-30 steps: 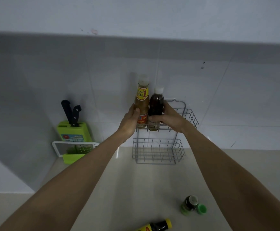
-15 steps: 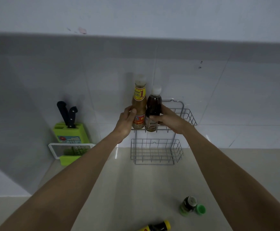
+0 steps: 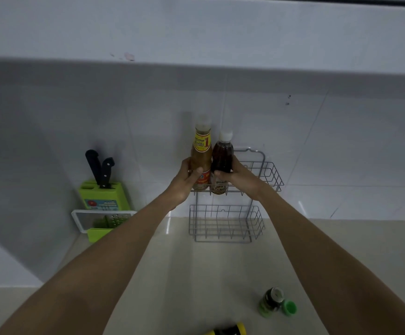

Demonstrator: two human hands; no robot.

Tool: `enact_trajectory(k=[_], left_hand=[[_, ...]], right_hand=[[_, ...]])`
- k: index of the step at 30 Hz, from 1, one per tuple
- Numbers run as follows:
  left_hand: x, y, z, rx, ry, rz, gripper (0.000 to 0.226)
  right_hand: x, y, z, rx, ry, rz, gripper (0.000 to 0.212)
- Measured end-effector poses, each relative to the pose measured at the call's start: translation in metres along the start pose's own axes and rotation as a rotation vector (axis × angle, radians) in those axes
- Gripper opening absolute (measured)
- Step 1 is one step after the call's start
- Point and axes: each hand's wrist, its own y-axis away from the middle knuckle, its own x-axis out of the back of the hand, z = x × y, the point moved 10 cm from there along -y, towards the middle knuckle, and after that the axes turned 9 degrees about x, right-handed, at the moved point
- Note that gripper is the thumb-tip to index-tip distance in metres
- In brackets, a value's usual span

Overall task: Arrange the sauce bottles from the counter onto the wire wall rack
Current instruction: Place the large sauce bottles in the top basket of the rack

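Note:
A grey two-tier wire wall rack (image 3: 266,175) hangs on the tiled wall above the counter. Two bottles stand upright in the left end of its upper basket. My left hand (image 3: 184,182) grips the tall brown sauce bottle (image 3: 202,153) with the yellow label. My right hand (image 3: 241,177) wraps around the shorter dark sauce bottle (image 3: 222,158) with a white cap. The bottles touch side by side. On the counter near me lie a green-capped bottle (image 3: 272,302) and a yellow-capped dark bottle (image 3: 230,331), the latter partly cut off by the frame edge.
A green knife block (image 3: 104,197) with two black-handled knives stands at the left by the wall, with a white-framed grater (image 3: 95,222) in front of it. The lower rack basket (image 3: 225,223) holds nothing. A cabinet underside overhangs the wall above.
Both hands stay on the two bottles in the upper basket. The view has shifted slightly; the bottles and hands barely moved.

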Motion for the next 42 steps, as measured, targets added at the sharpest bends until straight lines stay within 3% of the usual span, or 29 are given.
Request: enact_trajectory(k=[15, 37, 40, 42], left_hand=[[0.010, -0.005, -0.006, 0.007, 0.081, 0.086, 0.041], [0.003, 0.001, -0.011, 0.066, 0.007, 0.048, 0.058], [0.008, 0.008, -0.007, 0.087, 0.000, 0.072, 0.068], [0.014, 0.016, -0.006, 0.088, 0.002, 0.109, 0.069]], right_hand=[[0.014, 0.000, 0.002, 0.087, -0.035, 0.101, 0.063], [0.008, 0.002, 0.010, 0.011, 0.023, 0.137, 0.065], [0.006, 0.014, -0.001, 0.043, 0.035, 0.231, 0.070], [0.016, 0.031, -0.015, 0.146, 0.077, 0.451, 0.068]])
